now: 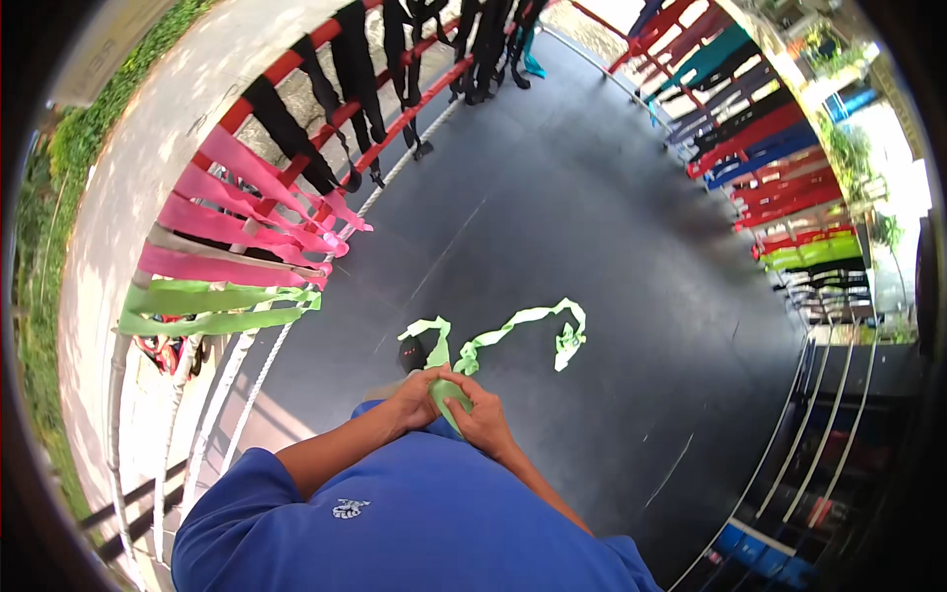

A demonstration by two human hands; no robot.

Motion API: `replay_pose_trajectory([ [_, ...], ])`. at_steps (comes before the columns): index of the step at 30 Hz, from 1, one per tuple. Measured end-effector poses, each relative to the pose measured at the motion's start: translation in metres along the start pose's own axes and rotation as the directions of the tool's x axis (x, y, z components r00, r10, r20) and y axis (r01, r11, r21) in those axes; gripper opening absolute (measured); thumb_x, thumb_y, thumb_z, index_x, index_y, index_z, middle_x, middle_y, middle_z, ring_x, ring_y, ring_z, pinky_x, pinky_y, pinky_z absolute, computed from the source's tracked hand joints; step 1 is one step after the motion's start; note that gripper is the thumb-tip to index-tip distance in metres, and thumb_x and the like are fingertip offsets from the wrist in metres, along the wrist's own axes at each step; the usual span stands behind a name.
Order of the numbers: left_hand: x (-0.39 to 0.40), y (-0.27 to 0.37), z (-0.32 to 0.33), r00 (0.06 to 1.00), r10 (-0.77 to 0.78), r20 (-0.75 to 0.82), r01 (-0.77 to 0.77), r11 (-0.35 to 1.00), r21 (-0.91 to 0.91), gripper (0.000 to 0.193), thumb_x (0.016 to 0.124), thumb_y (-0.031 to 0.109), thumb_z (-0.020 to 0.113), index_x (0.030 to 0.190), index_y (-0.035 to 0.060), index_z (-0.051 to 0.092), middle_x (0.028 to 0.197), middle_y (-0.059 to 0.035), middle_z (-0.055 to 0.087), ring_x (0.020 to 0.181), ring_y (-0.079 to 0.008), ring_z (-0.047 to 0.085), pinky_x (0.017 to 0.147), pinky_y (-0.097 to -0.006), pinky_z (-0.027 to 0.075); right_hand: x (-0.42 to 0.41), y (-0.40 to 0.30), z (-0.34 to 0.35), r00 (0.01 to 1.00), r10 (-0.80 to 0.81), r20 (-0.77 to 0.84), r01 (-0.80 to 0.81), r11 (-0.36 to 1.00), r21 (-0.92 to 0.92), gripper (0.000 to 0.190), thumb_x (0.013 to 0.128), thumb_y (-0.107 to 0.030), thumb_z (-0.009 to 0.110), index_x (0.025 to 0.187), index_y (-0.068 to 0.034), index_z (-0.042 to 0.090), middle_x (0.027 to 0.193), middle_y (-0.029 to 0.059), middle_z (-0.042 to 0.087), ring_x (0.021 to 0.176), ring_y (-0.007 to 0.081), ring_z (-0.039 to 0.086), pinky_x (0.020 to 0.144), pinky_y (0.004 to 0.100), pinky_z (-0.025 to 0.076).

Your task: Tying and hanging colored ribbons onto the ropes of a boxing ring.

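Just in front of my blue shirt, both hands are on a light-green cloth hand wrap (447,396). My left hand (418,399) grips one side of it, its fingertips partly hidden behind the cloth. On the other side, my right hand (482,416) pinches the band between thumb and fingers. One length of the wrap hangs beyond my hands, near a dark shoe (411,354). Another light-green length (529,317) trails across the dark mat and ends in a crumpled heap; whether it joins the held part is hidden.
I stand on the dark mat of a boxing ring (562,222). Ropes on the left (251,392) carry green wraps (214,300), pink wraps (229,214) and black wraps (355,66). Wraps of several colours (784,177) hang along the right side. Bare ropes (814,414) cross the lower right.
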State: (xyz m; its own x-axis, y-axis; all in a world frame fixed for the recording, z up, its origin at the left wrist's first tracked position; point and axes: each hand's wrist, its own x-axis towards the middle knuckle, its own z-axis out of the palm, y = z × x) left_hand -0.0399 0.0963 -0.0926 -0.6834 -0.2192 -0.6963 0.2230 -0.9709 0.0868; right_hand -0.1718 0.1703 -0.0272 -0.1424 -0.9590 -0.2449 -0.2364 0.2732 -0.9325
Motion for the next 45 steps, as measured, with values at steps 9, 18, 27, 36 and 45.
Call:
replay_pose_trajectory([
  [9, -0.064, 0.085, -0.039, 0.616, 0.782, -0.091, -0.746, 0.542, -0.387, 0.033, 0.101, 0.017, 0.039, 0.131, 0.0044, 0.044, 0.132, -0.0107, 0.053, 0.116, -0.0212, 0.056, 0.097, -0.0344, 0.047, -0.051, -0.007, -0.061, 0.955, 0.068, 0.289, -0.044, 0.995, -0.088, 0.062, 0.085, -0.012, 0.065, 0.141, -0.009, 0.039, 0.086, 0.0089, 0.068, 0.083, 0.0113, 0.061, 0.081, 0.0279, 0.047],
  [18, -0.227, 0.15, -0.088, 0.152, 0.988, -0.016, -0.969, 0.146, -0.197, 0.043, 0.098, 0.017, 0.048, 0.138, 0.0042, 0.038, 0.133, -0.0126, 0.052, 0.117, -0.0194, 0.055, 0.094, -0.0305, 0.048, -0.139, 0.135, -0.135, 0.92, 0.363, 0.15, -0.328, 0.92, -0.214, 0.017, 0.085, -0.016, 0.065, 0.097, -0.004, 0.068, 0.078, 0.0046, 0.068, 0.07, 0.0101, 0.059, 0.067, 0.0284, 0.047],
  [27, -0.377, 0.151, -0.077, -0.088, 0.985, -0.147, -0.942, -0.034, 0.333, 0.037, 0.098, 0.022, 0.049, 0.126, -0.002, 0.047, 0.117, -0.0159, 0.062, 0.099, -0.0207, 0.063, 0.084, -0.0309, 0.052, -0.153, 0.179, -0.095, 0.951, 0.284, 0.123, -0.228, 0.912, -0.34, 0.024, 0.083, -0.025, 0.067, 0.098, -0.005, 0.069, 0.075, 0.0088, 0.066, 0.067, 0.0151, 0.061, 0.065, 0.0304, 0.047],
  [36, -0.501, 0.218, -0.158, -0.277, 0.957, -0.079, -0.911, -0.236, 0.339, 0.032, 0.096, 0.015, 0.05, 0.122, -0.0047, 0.052, 0.113, -0.0135, 0.062, 0.096, -0.0201, 0.062, 0.084, -0.0301, 0.05, -0.161, 0.133, -0.054, 0.989, 0.15, -0.003, -0.143, 0.939, -0.312, 0.02, 0.081, -0.02, 0.069, 0.09, -0.003, 0.069, 0.066, 0.0073, 0.062, 0.061, 0.0114, 0.056, 0.059, 0.0286, 0.044],
  [45, -0.598, 0.308, -0.222, -0.245, 0.958, -0.148, -0.857, -0.143, 0.496, 0.031, 0.098, 0.02, 0.048, 0.119, -0.0017, 0.054, 0.105, -0.0099, 0.066, 0.09, -0.0166, 0.064, 0.079, -0.0292, 0.052, -0.118, 0.105, 0.064, 0.964, 0.208, 0.168, -0.16, 0.952, -0.261, 0.019, 0.081, -0.018, 0.069, 0.086, 0.001, 0.068, 0.068, 0.003, 0.063, 0.065, 0.0074, 0.054, 0.06, 0.0261, 0.043],
])
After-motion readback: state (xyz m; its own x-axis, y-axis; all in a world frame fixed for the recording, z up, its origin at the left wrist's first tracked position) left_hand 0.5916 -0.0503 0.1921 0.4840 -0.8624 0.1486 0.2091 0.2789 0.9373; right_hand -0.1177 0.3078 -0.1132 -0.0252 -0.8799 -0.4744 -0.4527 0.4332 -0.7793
